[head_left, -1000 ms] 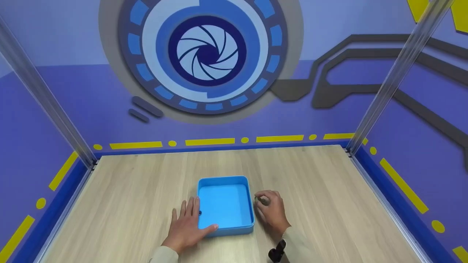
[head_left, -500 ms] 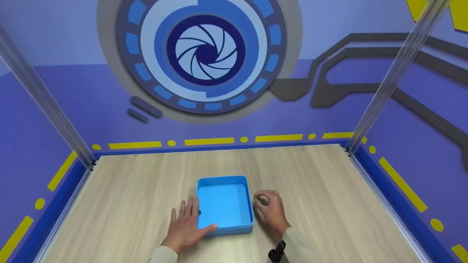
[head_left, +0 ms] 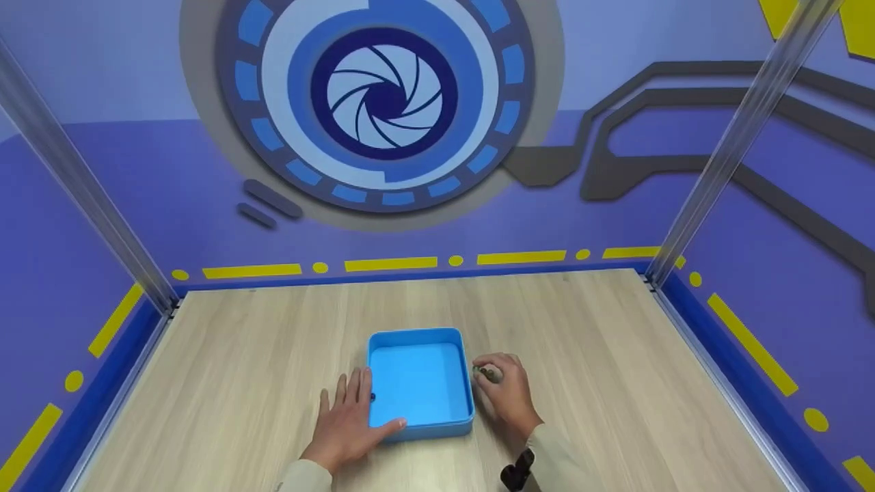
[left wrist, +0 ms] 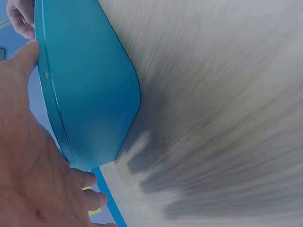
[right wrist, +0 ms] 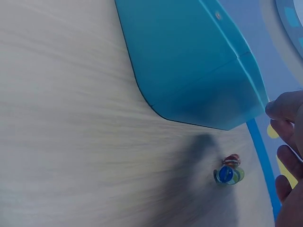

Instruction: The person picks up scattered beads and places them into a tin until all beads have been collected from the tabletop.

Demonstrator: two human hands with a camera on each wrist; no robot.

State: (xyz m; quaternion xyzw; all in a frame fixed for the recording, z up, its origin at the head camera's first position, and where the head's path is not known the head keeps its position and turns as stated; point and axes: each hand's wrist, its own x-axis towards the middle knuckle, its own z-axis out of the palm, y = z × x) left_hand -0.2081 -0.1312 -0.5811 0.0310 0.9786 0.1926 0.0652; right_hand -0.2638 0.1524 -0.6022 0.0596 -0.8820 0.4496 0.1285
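Observation:
A light-blue square box (head_left: 417, 389) with low walls stands on the table. Fingers spread and straight, my left hand (head_left: 345, 420) rests on its left edge, thumb over the near rim. A small dark spot (head_left: 373, 397) shows on the left wall beside those fingers. My right hand (head_left: 506, 389) is at the right side, fingers bent, fingertips right at the rim in the right wrist view; I cannot tell whether they pinch anything. Several small glass marbles (right wrist: 228, 171), blue, greenish and red-striped, lie together on the table below it, partly seen through the finger gap in the head view.
The wood-grain tabletop (head_left: 260, 355) is bounded by blue-purple panels (head_left: 383, 225) at the back and sides. Metal posts (head_left: 711, 171) rise at the back corners. A dark strap (head_left: 517, 470) is on the right wrist.
The right hand has shifted very slightly up and left beside the box rim. Left hand and box hold still; the whole view drifts a few pixels.

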